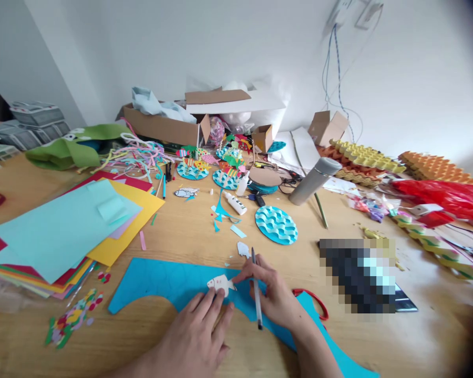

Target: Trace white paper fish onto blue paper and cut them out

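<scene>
A white paper fish cutout lies flat on a sheet of blue craft paper with curved cut edges. My left hand rests flat, its outstretched fingertips on the fish's lower edge. In my right hand a pen is tucked between the fingers, steeply slanted. The index finger of that hand touches the fish's tail. Just beyond the right hand is another small pale paper cutout. Red-handled scissors lie partly hidden by the blue paper beside my right wrist.
Coloured paper sheets are stacked at left, with small paper scraps nearer me. A wavy blue disc, a glue bottle and a grey flask stand or lie ahead. A blurred dark object sits right; boxes line the wall.
</scene>
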Available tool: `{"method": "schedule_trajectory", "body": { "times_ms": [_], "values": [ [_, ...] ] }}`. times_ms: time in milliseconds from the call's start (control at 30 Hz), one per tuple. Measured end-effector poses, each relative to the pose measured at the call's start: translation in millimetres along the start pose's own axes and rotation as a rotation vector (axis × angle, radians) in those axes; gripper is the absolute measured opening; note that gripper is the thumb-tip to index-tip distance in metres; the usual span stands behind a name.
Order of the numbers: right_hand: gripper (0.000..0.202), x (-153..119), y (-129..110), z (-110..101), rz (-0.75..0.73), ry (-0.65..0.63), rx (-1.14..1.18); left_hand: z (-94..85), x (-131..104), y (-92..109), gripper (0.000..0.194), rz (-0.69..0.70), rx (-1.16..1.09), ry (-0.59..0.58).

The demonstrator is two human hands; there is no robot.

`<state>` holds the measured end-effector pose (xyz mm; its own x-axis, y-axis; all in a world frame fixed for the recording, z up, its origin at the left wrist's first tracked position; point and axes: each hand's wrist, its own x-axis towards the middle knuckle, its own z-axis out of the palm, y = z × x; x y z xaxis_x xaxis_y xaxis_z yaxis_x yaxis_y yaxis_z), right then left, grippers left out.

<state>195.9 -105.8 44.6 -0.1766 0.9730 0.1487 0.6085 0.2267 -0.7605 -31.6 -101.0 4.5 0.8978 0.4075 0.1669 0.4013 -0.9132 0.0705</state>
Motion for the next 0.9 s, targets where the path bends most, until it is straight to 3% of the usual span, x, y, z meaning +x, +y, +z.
{"method": "schedule_trajectory", "body": {
  "times_ms": [233,900],
  "values": [
    [0.036,1.0,-1.2,3.4,-0.011,-0.112,-0.01,-2.0,3.0,-0.2,0.055,0.005,0.016,-0.001],
    [0.048,-0.1,2.1,6.4,-0.003,-0.104,-0.004,-7.5,3.8,-1.3,0.051,-0.03,0.031,0.048]
  ]
}}
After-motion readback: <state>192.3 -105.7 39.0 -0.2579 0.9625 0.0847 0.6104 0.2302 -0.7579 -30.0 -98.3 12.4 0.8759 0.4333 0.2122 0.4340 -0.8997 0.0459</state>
